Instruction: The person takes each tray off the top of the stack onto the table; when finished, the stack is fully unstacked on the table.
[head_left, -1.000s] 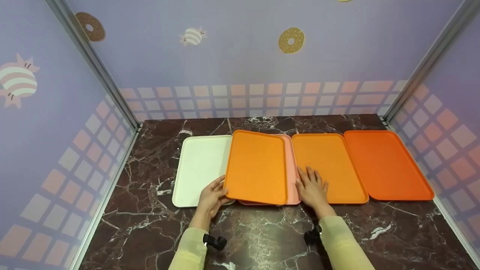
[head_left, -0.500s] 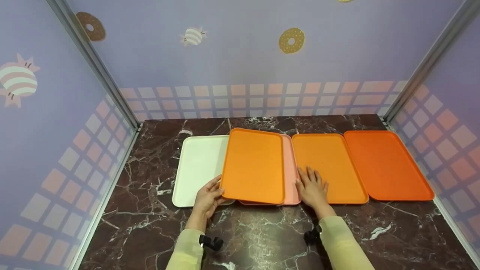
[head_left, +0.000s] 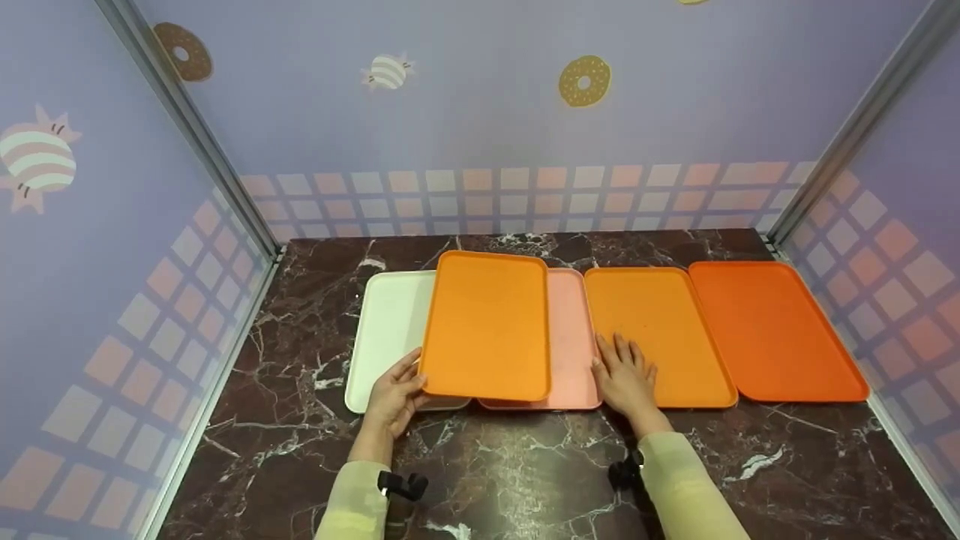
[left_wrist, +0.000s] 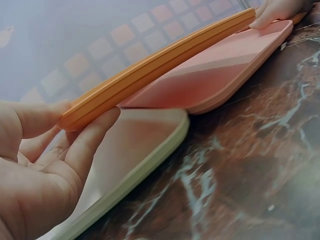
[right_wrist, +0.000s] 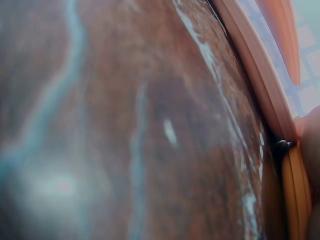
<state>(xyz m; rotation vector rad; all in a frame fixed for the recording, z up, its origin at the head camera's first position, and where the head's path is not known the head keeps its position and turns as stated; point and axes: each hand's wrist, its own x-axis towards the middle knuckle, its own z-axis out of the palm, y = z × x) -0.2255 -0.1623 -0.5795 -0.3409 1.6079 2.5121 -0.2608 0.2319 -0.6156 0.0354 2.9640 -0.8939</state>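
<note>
My left hand (head_left: 395, 395) pinches the near left corner of a light-orange tray (head_left: 487, 326), thumb on one face and fingers on the other, as the left wrist view shows. That tray is lifted above a white tray (head_left: 390, 330) and a pink tray (head_left: 574, 337), covering part of both. Fingers spread, my right hand (head_left: 627, 381) rests on the left near part of a second light-orange tray (head_left: 649, 307), by its border with the pink one. In the right wrist view only a blurred bit of the right hand (right_wrist: 310, 150) shows at the edge.
A red-orange tray (head_left: 772, 330) lies at the right end of the row, beside the second light-orange tray. The trays lie on a dark marbled table (head_left: 510, 472). Patterned lilac walls (head_left: 487, 127) enclose the back and both sides.
My left hand has carried the held light-orange tray leftward and slightly up, so more of the pink tray shows and less of the white one. The right hand has stayed still.
</note>
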